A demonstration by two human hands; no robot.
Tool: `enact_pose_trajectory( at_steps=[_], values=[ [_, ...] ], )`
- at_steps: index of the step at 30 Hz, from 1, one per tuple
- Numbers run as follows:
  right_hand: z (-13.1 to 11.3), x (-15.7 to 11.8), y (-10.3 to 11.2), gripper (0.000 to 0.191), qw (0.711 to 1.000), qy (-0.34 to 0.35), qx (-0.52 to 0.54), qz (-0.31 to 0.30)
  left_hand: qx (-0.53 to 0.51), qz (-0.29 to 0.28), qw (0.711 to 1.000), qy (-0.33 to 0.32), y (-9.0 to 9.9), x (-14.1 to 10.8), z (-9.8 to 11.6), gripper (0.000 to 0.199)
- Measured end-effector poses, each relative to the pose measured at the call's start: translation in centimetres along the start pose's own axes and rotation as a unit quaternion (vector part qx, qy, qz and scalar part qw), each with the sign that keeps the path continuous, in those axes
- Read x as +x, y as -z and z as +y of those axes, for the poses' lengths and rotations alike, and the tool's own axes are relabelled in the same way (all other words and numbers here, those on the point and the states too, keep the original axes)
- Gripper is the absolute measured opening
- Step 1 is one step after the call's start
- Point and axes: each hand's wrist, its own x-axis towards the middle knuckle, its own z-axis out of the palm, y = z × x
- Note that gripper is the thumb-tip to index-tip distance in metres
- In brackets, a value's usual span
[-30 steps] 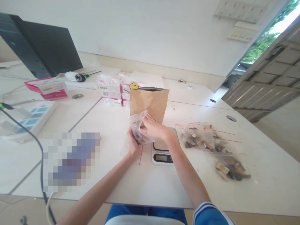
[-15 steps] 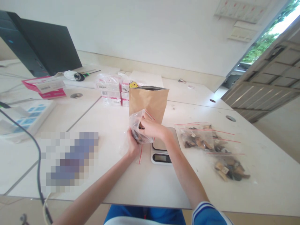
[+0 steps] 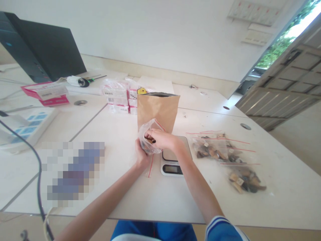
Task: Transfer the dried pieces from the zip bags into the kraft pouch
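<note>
My left hand (image 3: 141, 154) holds a clear zip bag (image 3: 145, 129) with dark and brown pieces inside, its fingers wrapped round the bag's lower left side. At the bag's open mouth is my right hand (image 3: 162, 138), fingers bent inside; whether they grip anything is hidden. Behind the bag stands an open brown paper pouch (image 3: 159, 108). A white scale (image 3: 172, 169) with a small display lies partly under my right forearm. Beneath my left hand, another clear bag with a red seal line (image 3: 150, 167) lies flat.
Filled zip bags (image 3: 247, 180) lie to the right. Wrapped pink-and-white boxes (image 3: 116, 95) sit behind the pouch, to its left. Farther left are a pink box (image 3: 54, 95), a white tray (image 3: 47, 124), a black computer case (image 3: 52, 50) and a cable (image 3: 38, 160).
My right hand has dipped slightly lower into the zip bag, and the bag's mouth is wider and tilted more toward me. My left hand has barely moved.
</note>
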Motion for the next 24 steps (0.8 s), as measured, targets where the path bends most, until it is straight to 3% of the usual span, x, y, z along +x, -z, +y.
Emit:
enact_pose_trajectory(
  at_steps=[8,14,17,24],
  values=[
    [0.3,-0.3,0.8,0.018,0.999,0.033,0.016,0.013,0.005,0.009,1.0,0.017,-0.1,0.0,0.0,0.022],
    [0.9,-1.0,1.0,0.012,0.994,0.038,0.054,0.082,0.016,0.004,1.0,0.018,0.3,0.1,-0.1,0.019],
    [1.0,-1.5,1.5,0.008,0.992,0.056,0.077,0.079,0.02,0.002,1.0,0.021,0.4,-0.1,0.0,0.019],
    [2.1,-2.3,2.5,0.017,0.985,0.058,0.131,0.094,0.024,-0.024,0.998,0.045,-0.2,-0.6,0.4,0.024]
  ],
)
